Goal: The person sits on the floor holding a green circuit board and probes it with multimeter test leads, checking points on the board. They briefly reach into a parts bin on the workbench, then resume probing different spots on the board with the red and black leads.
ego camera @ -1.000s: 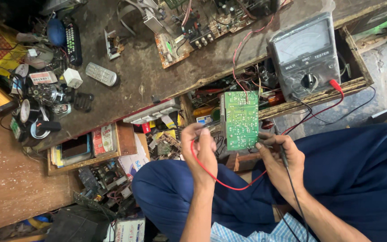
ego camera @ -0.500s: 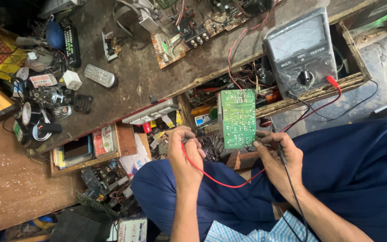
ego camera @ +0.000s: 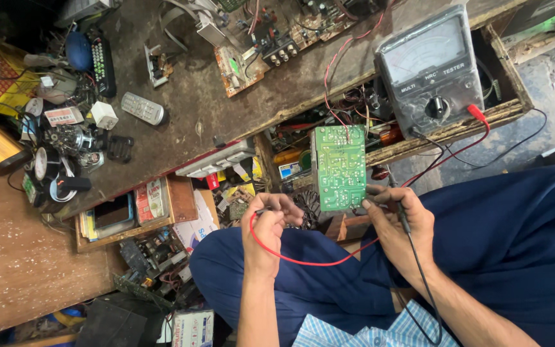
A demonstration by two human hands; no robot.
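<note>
Circuit board is propped at worktop front edge, being probed. Left hand is closed on red probe, right hand on black probe. Next: tips held steady, meter read.

A circuit board stood between the left hand and the right hand, above the person's lap. An analog meter sat behind and to the right of it, on the edge of an open drawer. A remote control lay on the workbench, well left of the meter. An open box sat below the bench edge.
</note>
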